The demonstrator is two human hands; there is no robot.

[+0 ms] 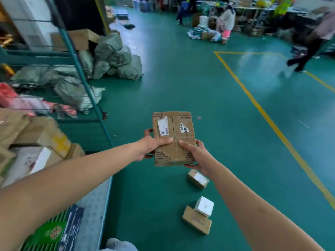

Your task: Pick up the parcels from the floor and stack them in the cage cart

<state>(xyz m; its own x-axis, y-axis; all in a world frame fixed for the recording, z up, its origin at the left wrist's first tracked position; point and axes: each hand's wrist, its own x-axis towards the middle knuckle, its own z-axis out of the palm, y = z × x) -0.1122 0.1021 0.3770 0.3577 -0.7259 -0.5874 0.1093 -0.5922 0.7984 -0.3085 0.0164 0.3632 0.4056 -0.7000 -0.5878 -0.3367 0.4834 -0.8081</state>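
Observation:
A worn brown cardboard parcel (173,138) with white labels on top is held in the air above the green floor. My left hand (152,146) grips its left side, thumb on top and fingers underneath. My right hand (194,154) grips its near right corner the same way. Three more parcels lie on the floor below: a small brown box with a white label (198,178), a white cube box (204,206) and a flat brown box (197,220). The cage cart (106,192) stands at my left, holding several boxes (41,138).
Grey sacks (116,57) are piled on the floor beyond the cart's green wire frame (79,73). Yellow floor lines (268,116) run along the right. Several people (226,20) work at the far end, one walking at the right (311,44).

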